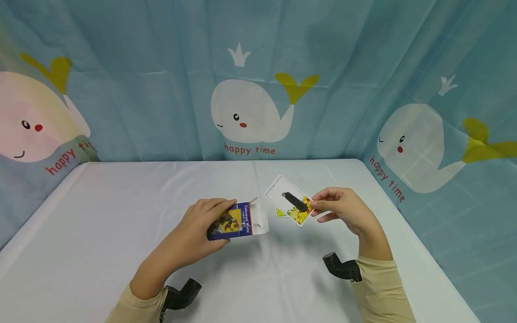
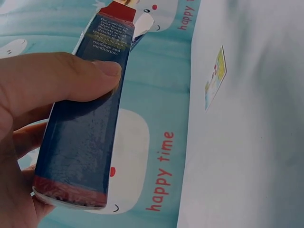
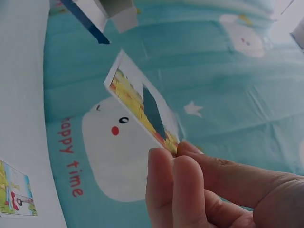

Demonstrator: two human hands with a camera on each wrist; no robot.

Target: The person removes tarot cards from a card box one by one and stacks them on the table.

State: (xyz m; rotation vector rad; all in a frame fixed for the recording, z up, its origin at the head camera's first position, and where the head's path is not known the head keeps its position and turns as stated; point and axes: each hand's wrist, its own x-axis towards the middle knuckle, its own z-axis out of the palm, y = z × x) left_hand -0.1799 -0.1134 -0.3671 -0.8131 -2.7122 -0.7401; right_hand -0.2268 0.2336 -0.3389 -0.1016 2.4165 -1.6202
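Pinching a rectangular, white-bordered card (image 1: 289, 204) by one corner, the right hand (image 1: 343, 208) held it above the white-covered desk (image 1: 121, 251), towards the far edge and nearer the far right corner than the far left one. Its grip was pressed together on that corner. The card's face showed yellow and red printing along one end and a long dark shape on a pale ground. A second, yellow-and-pale-blue printed card (image 3: 16, 190) lay on the desk; in the head view it was partly hidden behind the held one.

The left hand (image 1: 203, 220) held a dark blue box (image 1: 232, 222) with red bands, a yellow picture and "Universal Waite" lettering, also above the desk. Its grip was wrapped around the box, the thumb laid across a narrow side. A white flap (image 1: 260, 219) stuck out from the box's right end, near the held card but apart from it.

Beige sleeves (image 1: 381, 289) covered the forearms. Behind the desk's far edge hung a light blue curtain (image 1: 169, 112) printed with white whales.
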